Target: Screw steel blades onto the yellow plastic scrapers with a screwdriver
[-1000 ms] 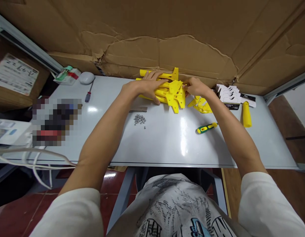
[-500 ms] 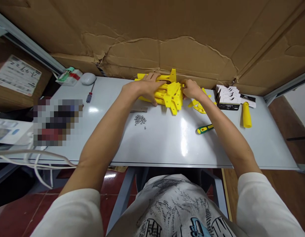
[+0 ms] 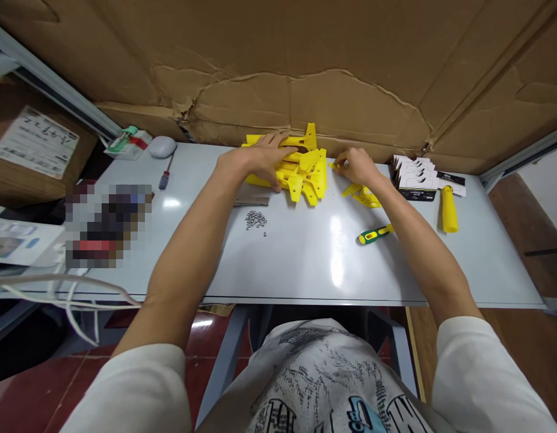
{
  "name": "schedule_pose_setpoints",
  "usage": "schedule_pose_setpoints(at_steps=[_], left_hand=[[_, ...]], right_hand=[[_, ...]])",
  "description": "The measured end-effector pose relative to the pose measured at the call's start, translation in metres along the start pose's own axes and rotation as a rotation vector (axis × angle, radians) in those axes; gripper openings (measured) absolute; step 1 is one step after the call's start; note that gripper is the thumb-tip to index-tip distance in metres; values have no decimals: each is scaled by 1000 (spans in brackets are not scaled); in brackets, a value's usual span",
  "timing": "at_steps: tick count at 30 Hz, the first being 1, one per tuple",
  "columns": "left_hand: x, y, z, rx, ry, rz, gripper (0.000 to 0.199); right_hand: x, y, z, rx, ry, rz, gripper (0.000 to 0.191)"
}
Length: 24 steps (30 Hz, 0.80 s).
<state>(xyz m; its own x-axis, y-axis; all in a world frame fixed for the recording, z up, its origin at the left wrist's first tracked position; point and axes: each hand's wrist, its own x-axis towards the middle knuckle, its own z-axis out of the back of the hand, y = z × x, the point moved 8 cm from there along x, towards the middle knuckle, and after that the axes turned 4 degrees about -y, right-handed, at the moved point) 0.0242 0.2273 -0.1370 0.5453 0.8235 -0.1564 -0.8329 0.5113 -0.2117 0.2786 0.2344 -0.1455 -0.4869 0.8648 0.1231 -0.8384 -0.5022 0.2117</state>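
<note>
A pile of yellow plastic handles with flared, bracket-like ends lies near the back of the table. Over its left part rests my left hand, fingers across the top and thumb along the near side, gripping the pile. My right hand is just right of the pile, apart from it, with fingertips pinched on a small yellow plastic piece. Several thin yellow pieces lie beneath and in front of that hand. A green-and-yellow screwdriver handle lies nearer me, its far end hidden by my right forearm.
A heap of small screws lies in front of a flat grey strip. Folded white-and-black cards and a yellow cylindrical handle stand right. A mouse and a screwdriver are left. Cardboard borders the back.
My right hand has drawn away from the pile to the right, now with a small yellow piece in its fingertips. My left hand and the pile have shifted slightly left.
</note>
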Motion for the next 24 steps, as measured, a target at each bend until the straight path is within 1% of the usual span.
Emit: schedule_pose_setpoints(at_steps=[3,5,6,7,9,11,12,13,15,17,19,22,24], left_hand=[[-1,1,0,19,5,14,139],[-2,0,-1,19,6,20,144],[-2,0,-2,14,6,21,147],[-2,-1,-2,9,8,23,151],[-3,-1,-2,6,22,31,161],[-5,-2,1,11,35,34,170],[-8,-5,6,11,36,29,173],[-11,-10,12,5,26,15,174],[-20,-22,29,-27,-5,-5,169],[-31,-37,49,-55,-74,-1,149],[-41,-56,65,-64,-139,-32,131],[-48,-78,75,-82,-186,-89,110],[-47,-84,75,-75,-207,-105,102]], right_hand=[[-14,-3,5,1,-17,-63,36],[-29,-1,16,10,-29,-46,37],[-39,-2,24,13,-40,-28,43],[-49,-5,34,18,-68,-8,56],[-72,-12,44,27,-49,60,85],[-91,-25,40,11,39,79,116],[-97,-31,33,-8,83,67,124],[-102,-35,26,-26,115,55,128],[-103,-38,9,-53,155,26,122],[-98,-34,-5,-65,157,-5,111],[-92,-25,-13,-72,128,-10,104],[-86,-11,-17,-64,41,15,97],[-85,-5,-17,-43,-21,16,99]])
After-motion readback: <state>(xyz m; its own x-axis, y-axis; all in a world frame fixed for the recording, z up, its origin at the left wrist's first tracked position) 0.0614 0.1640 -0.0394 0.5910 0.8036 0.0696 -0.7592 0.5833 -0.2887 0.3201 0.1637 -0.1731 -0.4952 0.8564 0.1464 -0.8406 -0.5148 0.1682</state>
